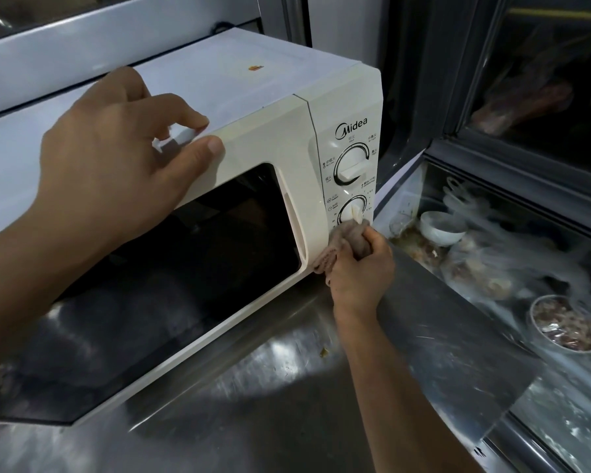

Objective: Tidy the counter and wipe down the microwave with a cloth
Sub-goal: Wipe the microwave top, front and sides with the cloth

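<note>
microwave [253,138] on counter [253,404] | left hand [116,158] on its top front edge | cloth [342,244] — right hand [362,268] — at lower control panel | bowl [440,227] right, below counter level

Cream microwave [263,131], black window; pinkish-beige cloth [342,244]; steel-grey counter [253,404].

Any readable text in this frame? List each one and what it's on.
"Midea": brand logo at the top of the cream microwave's control panel.
Small labels ringing the upper white dial: too small to read.
Markings around the lower white dial: too small to read.
Small orange sticker on the microwave top: blurred, unreadable.
</note>
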{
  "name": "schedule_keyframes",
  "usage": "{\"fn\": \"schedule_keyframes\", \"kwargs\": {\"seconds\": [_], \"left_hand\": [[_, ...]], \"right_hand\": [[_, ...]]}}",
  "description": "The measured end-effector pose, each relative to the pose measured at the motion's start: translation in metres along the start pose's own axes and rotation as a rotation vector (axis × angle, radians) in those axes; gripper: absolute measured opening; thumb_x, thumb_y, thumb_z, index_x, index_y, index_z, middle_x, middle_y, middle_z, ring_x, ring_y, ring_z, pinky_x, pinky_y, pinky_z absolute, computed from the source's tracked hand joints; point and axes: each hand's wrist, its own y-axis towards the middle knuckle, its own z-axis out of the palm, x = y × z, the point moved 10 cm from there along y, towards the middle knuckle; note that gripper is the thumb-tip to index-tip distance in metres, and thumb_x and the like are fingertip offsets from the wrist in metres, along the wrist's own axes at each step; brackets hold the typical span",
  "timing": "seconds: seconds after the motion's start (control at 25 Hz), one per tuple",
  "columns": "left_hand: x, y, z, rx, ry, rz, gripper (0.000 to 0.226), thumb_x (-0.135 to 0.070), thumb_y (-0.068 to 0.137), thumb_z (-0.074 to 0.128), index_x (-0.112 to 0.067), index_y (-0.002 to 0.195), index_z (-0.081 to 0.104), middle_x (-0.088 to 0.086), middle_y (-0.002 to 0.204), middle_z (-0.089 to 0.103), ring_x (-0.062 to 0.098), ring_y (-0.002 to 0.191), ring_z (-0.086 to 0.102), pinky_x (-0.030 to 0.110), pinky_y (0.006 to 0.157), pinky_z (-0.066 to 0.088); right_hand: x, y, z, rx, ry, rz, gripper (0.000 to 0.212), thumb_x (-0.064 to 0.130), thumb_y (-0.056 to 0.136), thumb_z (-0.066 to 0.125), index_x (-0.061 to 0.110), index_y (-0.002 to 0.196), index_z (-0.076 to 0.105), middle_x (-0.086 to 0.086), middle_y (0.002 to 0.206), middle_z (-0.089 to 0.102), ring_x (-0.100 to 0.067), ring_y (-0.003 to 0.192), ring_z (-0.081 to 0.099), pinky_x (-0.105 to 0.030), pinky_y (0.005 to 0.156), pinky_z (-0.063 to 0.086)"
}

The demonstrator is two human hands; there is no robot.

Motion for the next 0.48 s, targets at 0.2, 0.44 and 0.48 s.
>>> {"fn": "schedule_keyframes", "kwargs": {"seconds": [0.2,0.44,0.48], "left_hand": [[0.002,0.001,0.002,0.006,0.033,0.014,0.050,-0.062,0.085,0.040,-0.031,0.118,0.061,0.002,0.093,0.048,0.020,0.087,0.048,0.041,0.074,0.044],[-0.002,-0.001,-0.002,-0.009,0.011,0.012,0.049,-0.059,0.084,0.043,-0.028,0.114,0.064,0.004,0.093,0.049,0.025,0.089,0.052,0.044,0.076,0.047],[-0.002,-0.002,-0.002,-0.010,0.015,0.010,0.049,-0.059,0.084,0.043,-0.027,0.114,0.064,0.005,0.094,0.051,0.026,0.089,0.053,0.044,0.076,0.047]], "right_hand": [[-0.016,0.044,-0.009,0.023,0.139,0.103,0.022,-0.010,0.087,0.045,0.002,0.103,0.052,-0.014,0.077,0.067,-0.024,0.062,0.067,-0.037,0.053,0.056],[-0.026,-0.016,0.012,0.113,0.032,0.110,0.022,-0.003,0.087,0.058,0.014,0.095,0.048,-0.006,0.087,0.064,-0.017,0.076,0.067,-0.040,0.070,0.059],[-0.028,-0.022,0.014,0.133,0.017,0.100,0.023,-0.004,0.085,0.060,0.013,0.096,0.049,-0.006,0.091,0.063,-0.018,0.080,0.067,-0.042,0.074,0.058]]}}
